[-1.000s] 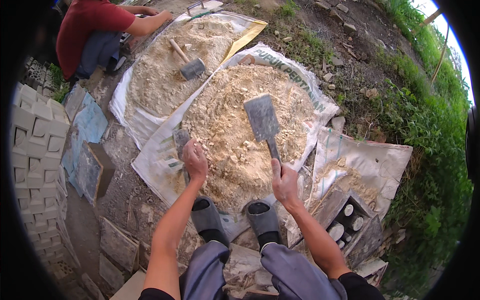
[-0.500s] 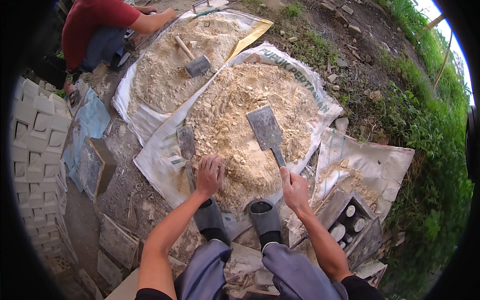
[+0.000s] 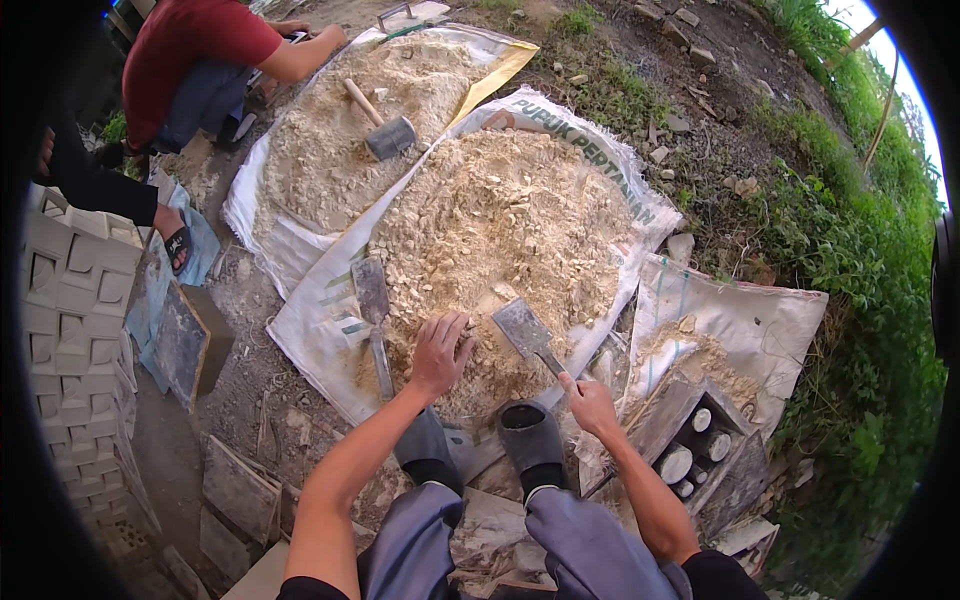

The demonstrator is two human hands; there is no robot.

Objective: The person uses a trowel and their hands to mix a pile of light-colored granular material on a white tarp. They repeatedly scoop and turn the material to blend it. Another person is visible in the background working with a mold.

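A broad heap of pale, crumbly material [image 3: 520,210], part powder and part lumps, covers a white woven sack [image 3: 305,315] in front of my feet. My right hand [image 3: 592,402] grips the handle of a flat-bladed metal trowel [image 3: 524,328], its blade low over the near side of the heap. At the heap's near edge, my left hand [image 3: 440,355] has its fingers curled down toward the thumb; what lies under the fingertips is too small to make out. Just left of that hand, a second flat-bladed trowel [image 3: 371,290] rests on the sack.
A mallet [image 3: 388,138] lies on another heaped sack. A person in a red shirt [image 3: 200,60] crouches far left; another person's sandalled foot [image 3: 178,245] stands nearby. Patterned blocks [image 3: 75,330] are stacked left. A wooden box with round pieces [image 3: 690,440] sits right, before green plants [image 3: 860,330].
The trowel in my right hand has dropped toward me and nearer my left hand. My left hand has shifted right. Another person's leg has stepped in at the left.
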